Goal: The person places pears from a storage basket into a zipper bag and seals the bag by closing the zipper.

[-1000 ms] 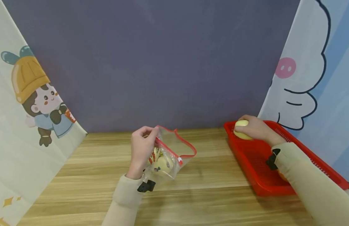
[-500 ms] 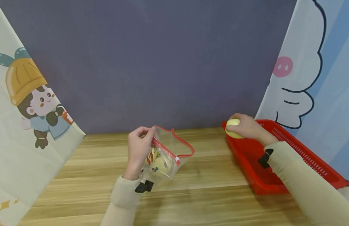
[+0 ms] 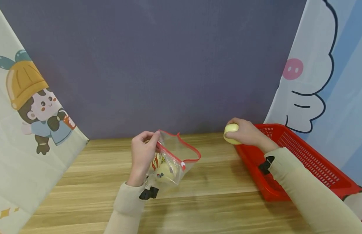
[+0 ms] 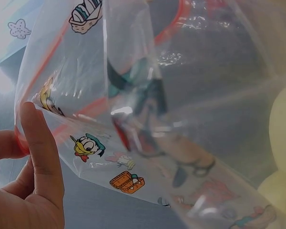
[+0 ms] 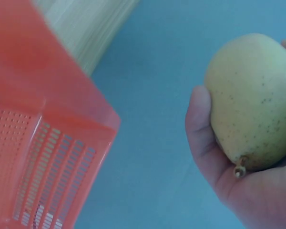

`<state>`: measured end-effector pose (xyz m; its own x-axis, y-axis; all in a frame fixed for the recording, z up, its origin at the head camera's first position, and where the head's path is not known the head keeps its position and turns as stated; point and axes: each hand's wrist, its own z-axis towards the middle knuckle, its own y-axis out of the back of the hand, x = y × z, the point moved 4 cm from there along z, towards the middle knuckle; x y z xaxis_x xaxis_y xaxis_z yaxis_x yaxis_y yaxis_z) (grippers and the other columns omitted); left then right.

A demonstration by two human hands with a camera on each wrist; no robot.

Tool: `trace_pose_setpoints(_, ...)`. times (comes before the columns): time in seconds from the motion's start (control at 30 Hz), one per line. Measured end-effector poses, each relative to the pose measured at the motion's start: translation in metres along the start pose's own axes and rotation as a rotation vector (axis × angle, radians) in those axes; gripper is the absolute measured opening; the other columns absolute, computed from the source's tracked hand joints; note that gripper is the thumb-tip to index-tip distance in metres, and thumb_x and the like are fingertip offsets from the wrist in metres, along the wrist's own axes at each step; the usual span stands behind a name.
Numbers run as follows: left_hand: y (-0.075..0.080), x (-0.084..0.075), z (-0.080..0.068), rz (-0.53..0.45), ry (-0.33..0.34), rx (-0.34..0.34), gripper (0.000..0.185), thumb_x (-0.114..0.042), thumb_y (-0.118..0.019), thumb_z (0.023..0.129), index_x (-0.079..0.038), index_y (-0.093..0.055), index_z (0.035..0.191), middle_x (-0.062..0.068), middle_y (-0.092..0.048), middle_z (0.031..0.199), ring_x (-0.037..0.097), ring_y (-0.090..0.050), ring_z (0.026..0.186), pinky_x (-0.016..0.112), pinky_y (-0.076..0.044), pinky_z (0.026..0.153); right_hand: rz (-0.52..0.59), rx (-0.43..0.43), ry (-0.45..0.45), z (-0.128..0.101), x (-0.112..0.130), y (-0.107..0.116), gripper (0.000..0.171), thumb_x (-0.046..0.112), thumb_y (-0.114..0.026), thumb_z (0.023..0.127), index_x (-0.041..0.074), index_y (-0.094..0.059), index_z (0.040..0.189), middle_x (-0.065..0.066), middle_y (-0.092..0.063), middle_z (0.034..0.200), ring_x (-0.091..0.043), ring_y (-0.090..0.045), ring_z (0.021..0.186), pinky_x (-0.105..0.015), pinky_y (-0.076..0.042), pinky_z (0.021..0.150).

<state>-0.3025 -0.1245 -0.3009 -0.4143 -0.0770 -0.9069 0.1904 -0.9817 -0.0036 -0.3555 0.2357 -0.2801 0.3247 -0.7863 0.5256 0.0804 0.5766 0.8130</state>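
Observation:
My left hand [image 3: 142, 151] pinches the rim of a clear zip bag [image 3: 181, 165] with a red zip edge, a white slider and cartoon prints. The bag's mouth gapes, and pale yellow fruit [image 4: 283, 129] lies inside, partly hidden by the plastic. My right hand [image 3: 246, 131] grips a yellow mango [image 5: 252, 102], speckled and with a short stem, fingers and thumb curled about it. It is held in the air just beyond the left rim of a red plastic basket [image 3: 257, 175], apart from the bag.
The basket has slotted walls, and my right forearm hides part of its inside. A wooden table [image 3: 90, 188] carries everything. A dark grey wall [image 3: 169, 65] stands behind, with printed cloths on the left [image 3: 11, 136] and right [image 3: 312, 65].
My right hand has moved left with the mango, from over the basket to past its rim. The left hand keeps its pinch on the bag, nearly still.

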Motion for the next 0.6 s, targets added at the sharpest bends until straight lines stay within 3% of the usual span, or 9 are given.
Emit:
trace_pose_setpoints(0.37,-0.002,-0.001,0.000,-0.015,0.009,0.016,0.026,-0.021,-0.069,0.099,0.005,-0.072,0.097,0.020,-0.065,0.085,0.020,-0.063,0.053,0.036,-0.062,0.052,0.032,-0.029,0.023,-0.004,0.016,-0.007,0.039,0.029,-0.072,0.085,0.007,-0.064,0.115,-0.010,-0.065,0.095,-0.024,-0.056,0.078,-0.032,-0.049,0.063)
trace_pose_setpoints(0.6,0.003,-0.002,-0.002,0.015,0.021,-0.006,0.023,-0.019,-0.069,0.098,0.003,-0.072,0.093,0.023,-0.066,0.084,0.018,-0.063,0.052,0.035,-0.062,0.052,0.124,-0.026,0.043,-0.006,0.035,-0.018,0.041,0.028,-0.073,0.084,0.008,-0.064,0.119,-0.011,-0.064,0.100,-0.024,-0.057,0.078,-0.032,-0.051,0.062)
